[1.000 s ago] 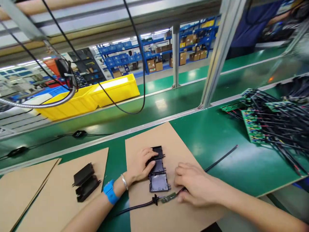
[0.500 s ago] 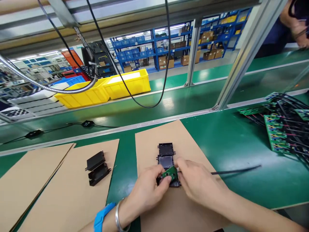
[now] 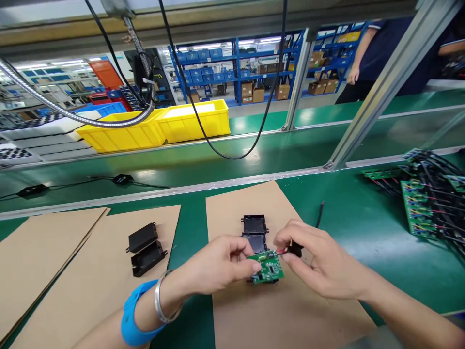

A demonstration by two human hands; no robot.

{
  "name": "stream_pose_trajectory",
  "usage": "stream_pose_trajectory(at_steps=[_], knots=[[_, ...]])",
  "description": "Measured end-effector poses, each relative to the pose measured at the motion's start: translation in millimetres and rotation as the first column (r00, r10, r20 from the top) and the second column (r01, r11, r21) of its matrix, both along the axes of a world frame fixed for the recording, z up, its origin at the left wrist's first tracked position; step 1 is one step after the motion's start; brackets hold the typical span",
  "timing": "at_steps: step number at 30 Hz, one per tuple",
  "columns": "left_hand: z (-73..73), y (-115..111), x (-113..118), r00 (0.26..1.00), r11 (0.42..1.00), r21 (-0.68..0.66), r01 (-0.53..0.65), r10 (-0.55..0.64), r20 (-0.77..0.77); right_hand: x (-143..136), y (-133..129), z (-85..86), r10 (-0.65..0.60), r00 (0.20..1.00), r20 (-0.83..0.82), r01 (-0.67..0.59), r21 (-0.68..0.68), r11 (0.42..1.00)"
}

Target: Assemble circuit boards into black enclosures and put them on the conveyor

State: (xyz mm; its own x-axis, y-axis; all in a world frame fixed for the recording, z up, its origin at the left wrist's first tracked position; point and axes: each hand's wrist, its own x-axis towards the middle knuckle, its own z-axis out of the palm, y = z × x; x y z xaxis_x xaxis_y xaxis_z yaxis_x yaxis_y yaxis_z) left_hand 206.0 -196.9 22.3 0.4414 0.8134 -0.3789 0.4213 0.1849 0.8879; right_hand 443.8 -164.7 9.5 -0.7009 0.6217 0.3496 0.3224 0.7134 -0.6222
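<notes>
My left hand pinches a green circuit board between thumb and fingers, its component side facing me. At the board's upper right corner, my right hand is closed on a cable with thin red wires. A black piece shows within the right fingers; its kind is unclear. Beyond that hand a black cable end sticks out. Black plastic case halves lie in a column on the cardboard, partly hidden by the board and my left hand.
Two more black case halves lie on the left cardboard sheet. Wired green boards are heaped at the right. Yellow bins stand behind the metal rail. A black cable hangs in a loop. A person stands across the bench.
The board has come up and turned, showing its component side. My right hand has shifted right, and the cable end swung from pointing right to pointing away. A person's body has come into view.
</notes>
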Motion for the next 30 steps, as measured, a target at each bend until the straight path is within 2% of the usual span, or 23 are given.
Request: stream_pose_trajectory(at_steps=[2,3,4,6,8,9,11,14,17,21,24,30], knots=[[-0.2,-2.0,3.5,0.978,0.962,0.274,-0.007,0.064,-0.199,-4.4,-0.2,3.1,-0.001,0.997,0.075,0.012,-0.152,0.988],[-1.2,-3.1,5.2,0.95,0.924,0.383,0.019,0.103,-0.296,-8.5,-1.3,2.6,-0.018,0.993,0.118,0.037,-0.163,0.986],[-2.8,-3.8,6.9,0.915,0.888,0.457,0.058,0.136,-0.379,-13.8,-3.4,0.9,-0.06,0.984,0.168,0.081,-0.121,0.989],[-7.3,-3.8,10.2,0.855,0.846,0.516,0.135,0.163,-0.491,-26.1,-10.5,-4.8,-0.184,0.941,0.283,0.166,0.088,0.982],[-12.8,-2.2,12.6,0.824,0.853,0.493,0.173,0.149,-0.547,-36.4,-19.4,-11.5,-0.263,0.891,0.371,0.143,0.321,0.936],[-15.6,-1.2,13.0,0.822,0.871,0.46,0.174,0.128,-0.555,-39.2,-23.3,-14.8,-0.27,0.878,0.396,0.105,0.391,0.914],[-21.1,0.2,12.5,0.839,0.912,0.381,0.151,0.085,-0.537,-38.8,-27.4,-21.7,-0.226,0.879,0.419,0.03,0.426,0.904],[-29.4,-0.6,9.6,0.882,0.94,0.318,0.127,0.04,-0.469,-28.6,-23.5,-33.8,-0.156,0.89,0.429,-0.002,0.344,0.939],[-39.7,-4.4,6.2,0.912,0.907,0.396,0.142,0.036,-0.409,-20.2,-14.1,-46.6,-0.107,0.878,0.466,-0.003,0.229,0.973],[-55.9,-9.9,2.4,0.864,0.867,0.441,0.231,0.025,-0.503,-20.1,-3.2,-57.9,-0.06,0.861,0.504,0.006,0.108,0.994],[-65.1,-12.3,0.7,0.827,0.856,0.444,0.264,0.036,-0.561,-22.8,2.3,-60.7,-0.046,0.866,0.498,-0.007,0.106,0.994],[-75.4,-18.0,1.2,0.814,0.826,0.485,0.286,0.057,-0.578,-24.7,2.2,-58.7,0.023,0.835,0.55,-0.069,0.063,0.996]])
